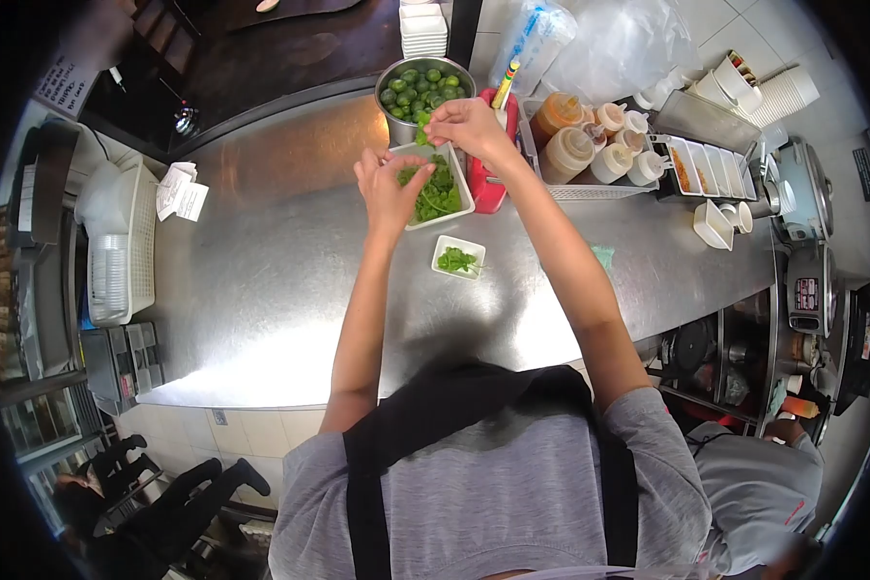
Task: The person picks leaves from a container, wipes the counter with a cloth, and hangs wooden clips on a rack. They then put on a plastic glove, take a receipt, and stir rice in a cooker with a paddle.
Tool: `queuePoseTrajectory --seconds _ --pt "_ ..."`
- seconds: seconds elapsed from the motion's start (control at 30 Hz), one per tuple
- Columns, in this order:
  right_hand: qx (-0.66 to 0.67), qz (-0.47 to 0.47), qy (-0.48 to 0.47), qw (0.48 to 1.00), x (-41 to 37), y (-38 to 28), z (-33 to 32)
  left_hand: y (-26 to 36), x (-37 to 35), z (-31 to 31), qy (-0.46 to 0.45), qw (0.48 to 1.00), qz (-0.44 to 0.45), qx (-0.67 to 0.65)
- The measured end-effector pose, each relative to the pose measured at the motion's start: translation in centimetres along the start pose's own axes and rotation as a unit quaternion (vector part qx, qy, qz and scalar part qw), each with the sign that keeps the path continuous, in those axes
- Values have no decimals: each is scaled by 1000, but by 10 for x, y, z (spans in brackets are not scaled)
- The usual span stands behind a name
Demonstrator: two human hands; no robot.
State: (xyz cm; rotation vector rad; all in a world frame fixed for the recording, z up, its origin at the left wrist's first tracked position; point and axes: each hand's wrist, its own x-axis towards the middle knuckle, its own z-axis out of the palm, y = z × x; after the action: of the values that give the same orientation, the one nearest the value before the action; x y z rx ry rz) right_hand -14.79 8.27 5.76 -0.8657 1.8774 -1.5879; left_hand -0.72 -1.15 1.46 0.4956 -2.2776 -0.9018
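Observation:
My right hand [466, 128] pinches a sprig of green leafy herb [422, 128] between thumb and fingers, just in front of the lime bowl. Lower and to the left, my left hand [389, 190] is closed in a pinch over the left side of a white rectangular tub [467, 200]; what its fingertips hold is hard to make out. Loose leafy herbs [442, 196] fill the tub. Nearer me, a small white dish [441, 253] holds a few picked leaves [457, 259].
Behind the tub stands a metal bowl [385, 85] of green limes. A red object [491, 195] and a basket [590, 192] of sauce bottles are on the right. Paper slips [181, 193] and a white basket [143, 242] sit left. A co-worker [759, 493] stands behind at right.

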Motion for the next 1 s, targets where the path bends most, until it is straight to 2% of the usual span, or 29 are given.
queuePoseTrajectory --seconds 0.1,0.2,0.23,0.3,0.43,0.53,0.63,0.77,0.87,1.0 --pt "1 27 13 1000 0 -6 -1 -13 -1 9 19 999 -39 -27" --pt "13 50 24 998 -4 -10 -5 -19 -2 4 -2 998 -62 -29" --pt "21 54 26 998 -4 -7 -5 -28 0 3 -33 993 -80 -83" --pt "-33 13 60 998 -3 2 -9 -47 7 2 -97 970 -113 -191" --pt "-69 -90 150 982 -4 13 -2 -53 17 -7 -129 971 -93 -179" --pt "-148 -151 96 973 -12 3 3 -52 20 -9 -158 970 -84 -168" --pt "-341 -315 60 884 -14 -1 5 -52 23 -8 -175 970 -76 -148" --pt "-509 -295 10 809 -21 -4 13 -36 22 -14 -182 980 -47 -67" --pt "-533 -301 12 790 -16 8 16 -41 22 -11 -167 985 -32 -31" --pt "-475 -215 3 853 -15 13 20 -39 21 -8 -140 989 -40 -13"
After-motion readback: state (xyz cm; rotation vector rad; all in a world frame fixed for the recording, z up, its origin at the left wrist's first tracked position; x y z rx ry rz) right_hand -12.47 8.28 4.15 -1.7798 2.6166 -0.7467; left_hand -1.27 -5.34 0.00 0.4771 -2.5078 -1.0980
